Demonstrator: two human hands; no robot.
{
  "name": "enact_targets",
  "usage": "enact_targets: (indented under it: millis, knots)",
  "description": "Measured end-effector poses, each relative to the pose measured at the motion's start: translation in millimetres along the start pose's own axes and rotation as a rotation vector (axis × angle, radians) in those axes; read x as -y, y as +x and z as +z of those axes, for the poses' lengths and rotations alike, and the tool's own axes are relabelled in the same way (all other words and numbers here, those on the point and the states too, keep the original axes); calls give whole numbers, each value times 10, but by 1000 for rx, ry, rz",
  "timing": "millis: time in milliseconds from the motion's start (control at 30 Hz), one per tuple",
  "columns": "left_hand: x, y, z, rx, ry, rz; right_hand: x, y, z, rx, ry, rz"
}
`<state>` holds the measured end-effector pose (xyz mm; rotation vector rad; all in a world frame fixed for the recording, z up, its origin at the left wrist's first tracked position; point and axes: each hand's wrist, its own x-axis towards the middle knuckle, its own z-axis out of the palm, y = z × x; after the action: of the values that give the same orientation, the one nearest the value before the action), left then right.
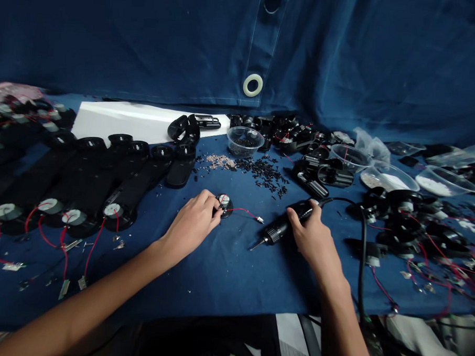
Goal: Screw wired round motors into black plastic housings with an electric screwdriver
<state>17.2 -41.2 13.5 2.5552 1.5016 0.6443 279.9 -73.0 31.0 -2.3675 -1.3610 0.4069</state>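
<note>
My left hand [194, 220] rests on the blue cloth with its fingers curled round a small round black part [224, 203] that has a silver disc on top and a red wire [244, 212] trailing to the right. My right hand [312, 235] grips a black corded electric screwdriver [284, 227], which lies low and slanted with its bit pointing down-left, a short way right of the part. The screwdriver's black cable [361, 241] loops off to the right and down over the table edge.
Rows of long black housings with red wires [88, 182] fill the left. Loose silver screws [219, 161] and black screws [266, 174] lie ahead beside clear plastic bowls [245, 140]. Black parts and wired pieces [412, 227] crowd the right. A blue curtain hangs behind.
</note>
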Motion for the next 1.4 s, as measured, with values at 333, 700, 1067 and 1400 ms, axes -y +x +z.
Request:
enact_targets:
  millis: [333,700,1067,1400]
  knots:
    - [82,116,-45,26,-76,-30,-164,-117,-33,30,151,-74]
    - [104,260,116,-54,-114,-8,-78,-39,-7,103,163,-184]
    - [27,185,54,6,-63,-13,-138,-132,-63,164,182,-319]
    - [36,178,62,5,-53,9,-68,-100,-103,181,86,-375]
